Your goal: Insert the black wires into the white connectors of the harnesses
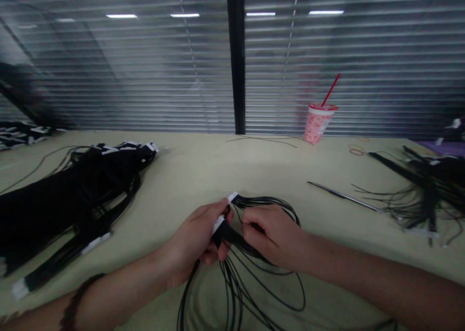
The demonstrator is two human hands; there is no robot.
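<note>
Near the middle of the worktop (196,169), your left hand (201,234) grips the near connector (217,224); the far connector (232,197) sits at its thumb tip. The wires (236,240) slant right and nearer, beneath your curled right hand (271,234); whether that grip pinches them, I cannot tell. Your forearms converge from both sides.

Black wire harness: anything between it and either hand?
Nothing visible: left hand holds the harness at a white connector, right hand is up against its black wires. The slim pointed tool lies apart, farther right.
</note>
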